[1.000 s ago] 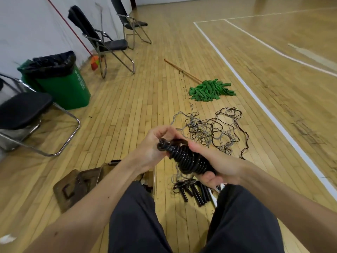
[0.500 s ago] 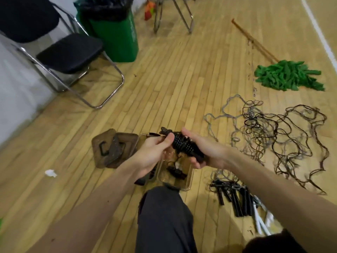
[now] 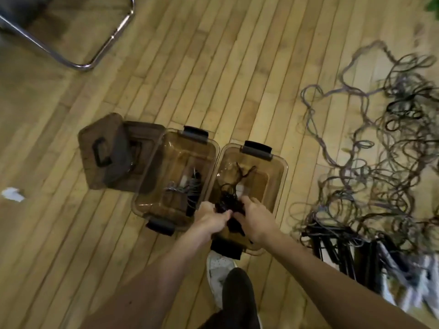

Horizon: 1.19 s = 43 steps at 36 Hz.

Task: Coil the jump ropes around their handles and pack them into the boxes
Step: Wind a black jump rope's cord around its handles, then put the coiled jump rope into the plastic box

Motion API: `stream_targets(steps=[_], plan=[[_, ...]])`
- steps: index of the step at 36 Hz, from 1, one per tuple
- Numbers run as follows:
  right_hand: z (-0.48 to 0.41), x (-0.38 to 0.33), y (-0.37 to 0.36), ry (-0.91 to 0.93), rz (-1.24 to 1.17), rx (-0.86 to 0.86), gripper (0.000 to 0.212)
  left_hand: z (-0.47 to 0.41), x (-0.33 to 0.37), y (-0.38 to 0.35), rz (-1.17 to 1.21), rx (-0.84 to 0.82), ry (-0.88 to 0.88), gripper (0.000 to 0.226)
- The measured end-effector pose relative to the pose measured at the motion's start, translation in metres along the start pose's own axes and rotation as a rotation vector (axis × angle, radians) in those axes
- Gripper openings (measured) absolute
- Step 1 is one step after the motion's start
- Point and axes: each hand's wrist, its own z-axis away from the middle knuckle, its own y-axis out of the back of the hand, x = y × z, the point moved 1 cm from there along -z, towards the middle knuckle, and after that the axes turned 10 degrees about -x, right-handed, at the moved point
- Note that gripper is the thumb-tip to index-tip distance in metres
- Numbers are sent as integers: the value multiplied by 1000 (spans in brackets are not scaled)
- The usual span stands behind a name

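Two hands hold one black coiled jump rope (image 3: pixel 228 205) low over the near end of the right box (image 3: pixel 282 167) — the left hand (image 3: pixel 210 218) and the right hand (image 3: pixel 255 219) both have fingers curled round it, though blur hides exactly where each finger sits. We judge the chief risk to be the coil springing loose once the grip goes: we cannot see the rope's end tucked in, and stiff turns tend to unwind. A dark loose strand (image 3: pixel 247 173) already lies further along in that box, and could tangle with the new bundle. The left box (image 3: pixel 212 142), touching the right one, holds what look like other wound ropes. Everything sits on a pale wooden plank floor (image 3: pixel 237 67) — two brown lids (image 3: pixel 107 150) just beside the left box, a big tangle of loose ropes (image 3: pixel 380 162) off to the right with handles (image 3: pixel 344 250) at its near edge, a chrome chair leg (image 3: pixel 82 66) far left, a white scrap (image 3: pixel 11 194).
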Motion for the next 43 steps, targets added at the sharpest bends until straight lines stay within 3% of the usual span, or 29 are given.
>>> stream_targets(steps=[5, 12, 15, 17, 19, 22, 26, 31, 35, 39, 43], plan=[[-40, 26, -30, 3, 115, -170, 32, -47, -22, -25, 68, 90, 151, 32], [-78, 46, -62, 13, 149, -305, 34, -77, -20, -37, 197, 28, 280, 56], [-87, 46, -71, 11, 157, -342, 35, -81, -20, -39, 129, 75, 264, 46], [-88, 45, -71, 18, 165, -367, 35, -78, -21, -41, -74, 140, 194, 27], [-83, 46, -68, 38, 161, -385, 34, -66, -18, -45, -451, 192, 64, 21], [-68, 47, -57, 63, 94, -370, 27, -46, -4, -45, -1063, 268, -134, 44], [-25, 45, -28, 125, -18, -145, 22, -12, 42, -42, -1270, 140, -174, 35], [53, 69, 14, 132, -99, 90, 23, 46, 108, -60, -1374, -42, -385, 26], [113, 129, 29, -28, -154, 155, 24, 87, 144, -111, -1336, -194, -550, 26], [157, 195, 24, -258, -276, 184, 22, 111, 143, -182, -1248, -338, -544, 19], [184, 254, 9, -423, -434, 212, 21, 101, 103, -254, -1093, -422, -428, 21]])
